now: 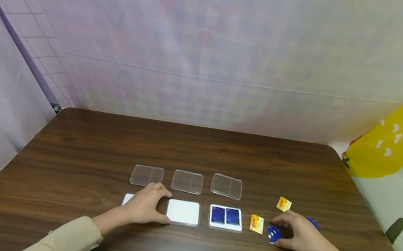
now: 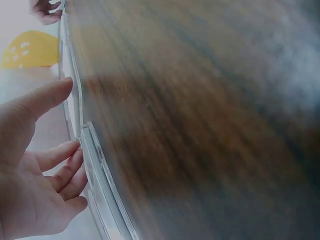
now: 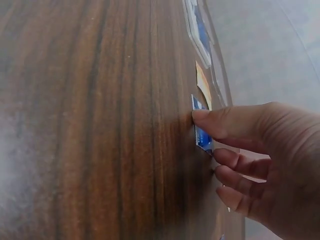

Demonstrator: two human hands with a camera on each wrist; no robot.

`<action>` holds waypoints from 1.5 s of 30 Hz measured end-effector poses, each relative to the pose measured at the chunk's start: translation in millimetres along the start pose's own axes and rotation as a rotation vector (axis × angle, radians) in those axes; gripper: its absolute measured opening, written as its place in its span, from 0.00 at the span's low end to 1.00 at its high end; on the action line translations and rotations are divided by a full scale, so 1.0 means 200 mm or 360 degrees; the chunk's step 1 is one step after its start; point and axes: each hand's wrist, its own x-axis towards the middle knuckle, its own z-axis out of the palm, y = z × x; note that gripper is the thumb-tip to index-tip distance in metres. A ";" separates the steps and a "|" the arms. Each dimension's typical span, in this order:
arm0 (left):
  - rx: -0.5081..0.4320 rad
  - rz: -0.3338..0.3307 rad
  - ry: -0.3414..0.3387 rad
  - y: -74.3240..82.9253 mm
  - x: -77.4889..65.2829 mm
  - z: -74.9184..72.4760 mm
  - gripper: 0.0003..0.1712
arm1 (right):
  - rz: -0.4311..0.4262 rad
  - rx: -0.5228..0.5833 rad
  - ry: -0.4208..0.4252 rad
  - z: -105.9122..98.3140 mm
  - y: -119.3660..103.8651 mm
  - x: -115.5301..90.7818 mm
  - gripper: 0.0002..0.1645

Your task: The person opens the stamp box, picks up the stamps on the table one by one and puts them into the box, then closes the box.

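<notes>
My left hand [image 1: 145, 206] is over the table left of centre, its thumb and fingers apart. The thumb comes to the near left corner of a white rectangular case [image 1: 183, 212]. Another white case [image 1: 128, 198] is mostly hidden under this hand. On the right, my right hand [image 1: 303, 236] holds a small blue card [image 1: 273, 234] by its edges, between thumb and fingertips. In the right wrist view, the thumb lies on the near edge of that blue card [image 3: 201, 127]. Part of another blue piece [image 1: 313, 223] shows behind the right hand.
Three clear plastic lids [image 1: 187, 181] lie in a row behind the cases. A white case with two dark blue cards [image 1: 225, 216] is right of centre. Two yellow-orange cards [image 1: 257, 224] lie near the right hand. A patterned curtain [image 1: 213, 56] hangs behind the table.
</notes>
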 end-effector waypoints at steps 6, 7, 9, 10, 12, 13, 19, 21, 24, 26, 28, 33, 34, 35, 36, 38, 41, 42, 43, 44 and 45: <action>0.0011 0.0024 0.0015 0.00 0.00 0.01 0.35 | 0.0012 0.0018 -0.0072 -0.01 0.00 0.02 0.24; 0.0011 0.0024 0.0016 0.00 0.00 0.01 0.35 | 0.0011 0.0017 -0.0081 -0.01 0.00 0.03 0.24; 0.0011 0.0025 0.0020 0.00 0.00 0.01 0.35 | 0.0011 0.0016 -0.0102 -0.01 0.00 0.03 0.24; 0.0012 0.0027 0.0020 0.00 0.00 0.01 0.35 | 0.0009 0.0015 -0.0108 -0.01 0.00 0.04 0.24; 0.0013 0.0020 0.0018 0.00 0.00 0.01 0.35 | 0.0004 0.0018 -0.0125 -0.02 -0.01 0.04 0.23; 0.0010 0.0021 0.0019 0.00 0.00 0.01 0.35 | 0.0003 0.0027 -0.0137 -0.02 -0.01 0.05 0.23; 0.0006 0.0009 0.0017 0.00 -0.01 0.01 0.35 | -0.0012 0.0093 -0.0213 -0.03 0.00 0.07 0.22; 0.0008 0.0009 0.0022 0.00 -0.01 0.01 0.35 | -0.0015 0.0107 -0.0232 -0.03 0.00 0.07 0.22; 0.0008 0.0008 0.0027 -0.01 -0.01 0.02 0.35 | 0.0006 0.0132 -0.0252 -0.03 0.00 0.07 0.22; 0.0006 0.0013 0.0030 -0.01 -0.01 0.02 0.35 | 0.0029 0.0164 -0.0263 -0.03 0.00 0.08 0.22; 0.0003 0.0017 0.0031 -0.01 -0.01 0.02 0.35 | 0.0061 0.0210 -0.0264 -0.03 0.01 0.07 0.23; 0.0004 0.0001 0.0016 0.00 -0.01 0.02 0.35 | 0.0096 0.0267 -0.0225 -0.03 0.02 0.07 0.20; 0.0002 -0.0002 0.0015 0.00 -0.01 0.02 0.35 | 0.0086 0.0264 -0.0213 -0.03 0.03 0.06 0.18; 0.0000 -0.0006 0.0014 0.00 -0.01 0.02 0.35 | 0.0087 0.0265 -0.0208 -0.04 0.03 0.06 0.16; 0.0000 -0.0008 0.0013 0.00 -0.01 0.01 0.35 | 0.0091 0.0263 -0.0206 -0.04 0.04 0.06 0.14; 0.0002 -0.0009 0.0010 0.00 -0.01 0.01 0.35 | 0.0079 0.0269 -0.0198 -0.04 0.05 0.06 0.10; 0.0004 -0.0013 0.0006 0.00 -0.01 0.01 0.35 | 0.0080 0.0291 -0.0191 -0.05 0.07 0.07 0.04; 0.0009 -0.0008 0.0005 0.00 -0.01 0.01 0.35 | 0.0074 0.0301 -0.0190 -0.05 0.07 0.07 0.03; 0.0010 -0.0009 0.0006 0.00 -0.01 0.01 0.35 | 0.0058 0.0309 -0.0188 -0.06 0.08 0.07 0.03; 0.0010 -0.0009 0.0008 0.00 -0.01 0.01 0.36 | 0.0051 0.0326 -0.0191 -0.06 0.08 0.07 0.03; 0.0010 -0.0007 0.0010 0.00 -0.01 0.01 0.35 | 0.0046 0.0353 -0.0201 -0.07 0.09 0.07 0.03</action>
